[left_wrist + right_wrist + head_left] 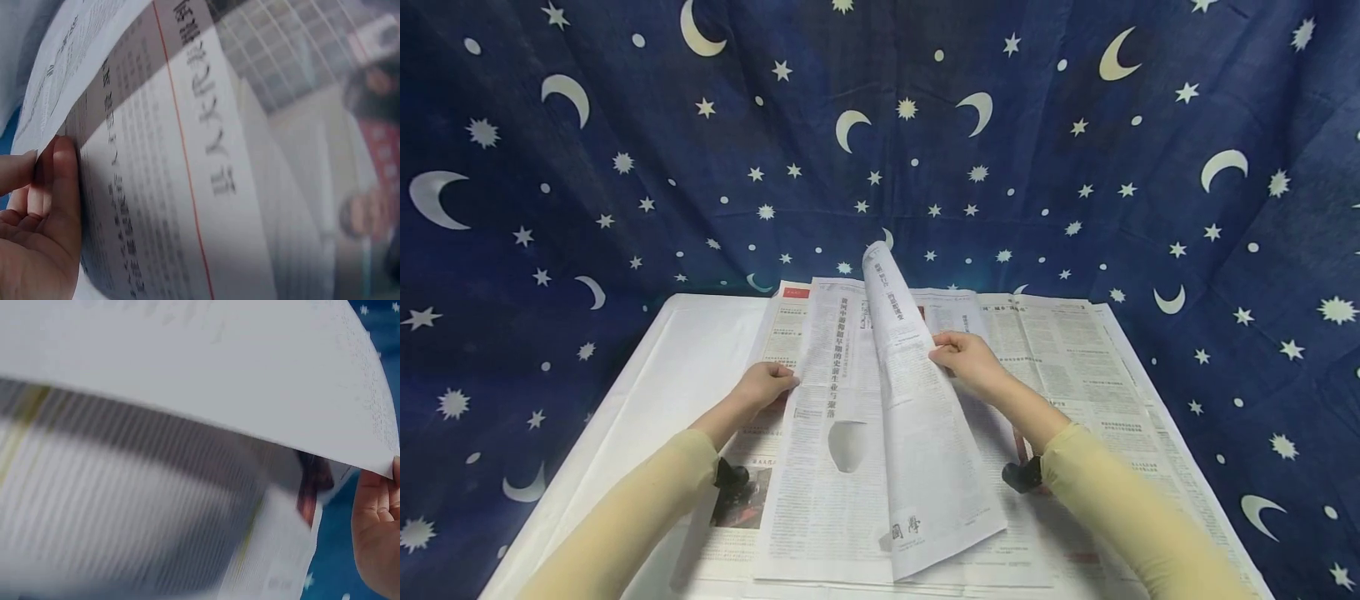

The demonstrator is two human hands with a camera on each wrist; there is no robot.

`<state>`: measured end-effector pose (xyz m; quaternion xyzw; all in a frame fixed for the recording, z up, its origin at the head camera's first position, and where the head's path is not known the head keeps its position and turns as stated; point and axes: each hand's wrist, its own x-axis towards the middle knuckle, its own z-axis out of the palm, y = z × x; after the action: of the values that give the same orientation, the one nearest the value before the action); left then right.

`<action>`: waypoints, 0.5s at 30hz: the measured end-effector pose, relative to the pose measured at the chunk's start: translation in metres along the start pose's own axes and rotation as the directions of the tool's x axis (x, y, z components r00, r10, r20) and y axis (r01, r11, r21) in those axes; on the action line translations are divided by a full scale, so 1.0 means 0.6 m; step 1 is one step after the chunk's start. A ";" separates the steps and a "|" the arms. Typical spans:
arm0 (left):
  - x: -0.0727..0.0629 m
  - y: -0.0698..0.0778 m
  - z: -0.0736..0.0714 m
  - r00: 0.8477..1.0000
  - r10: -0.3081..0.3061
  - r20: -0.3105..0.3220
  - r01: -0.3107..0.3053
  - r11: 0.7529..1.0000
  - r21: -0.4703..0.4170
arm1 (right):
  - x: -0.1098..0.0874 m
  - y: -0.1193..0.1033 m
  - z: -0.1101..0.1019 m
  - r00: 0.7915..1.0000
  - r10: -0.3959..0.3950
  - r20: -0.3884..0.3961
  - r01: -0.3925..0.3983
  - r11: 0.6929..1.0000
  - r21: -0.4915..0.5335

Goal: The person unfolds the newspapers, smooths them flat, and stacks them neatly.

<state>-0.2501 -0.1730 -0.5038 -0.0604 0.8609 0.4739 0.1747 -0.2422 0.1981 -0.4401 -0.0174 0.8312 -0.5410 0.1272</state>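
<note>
A newspaper (820, 508) with vertical Chinese headlines and a grey vessel-shaped picture lies before me, one page (925, 417) lifted and curling over its right part. My right hand (967, 360) pinches the raised edge of that page between thumb and fingers. In the right wrist view the page bows in a broad arc over printed columns, and the right hand (378, 525) grips its edge. My left hand (766, 383) pinches the newspaper's left edge. The left wrist view shows the left hand (40, 219) with thumb and fingers at the paper's margin, beside a page with a red line.
More newspaper sheets (1075, 375) are spread to the right, with another (737, 542) underneath on the left. All lie on a white table (692, 350). A dark blue curtain (820, 108) with moons and stars hangs behind. Dark wrist devices (1024, 475) sit below both wrists.
</note>
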 end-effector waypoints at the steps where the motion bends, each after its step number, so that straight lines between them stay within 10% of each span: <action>1: -0.001 -0.002 -0.004 1.000 0.002 -0.002 -0.002 1.000 0.001 | -0.004 0.005 -0.011 1.000 0.006 -0.010 -0.007 1.000 -0.013; 15: -0.007 -0.036 -0.042 0.999 -0.002 -0.034 0.003 1.000 0.027 | -0.069 0.081 -0.150 0.985 0.073 -0.156 -0.098 0.982 -0.160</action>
<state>-0.2467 -0.2059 -0.5071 -0.0672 0.8700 0.4611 0.1613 -0.2178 0.3056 -0.4419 0.0482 0.8808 -0.4632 0.0860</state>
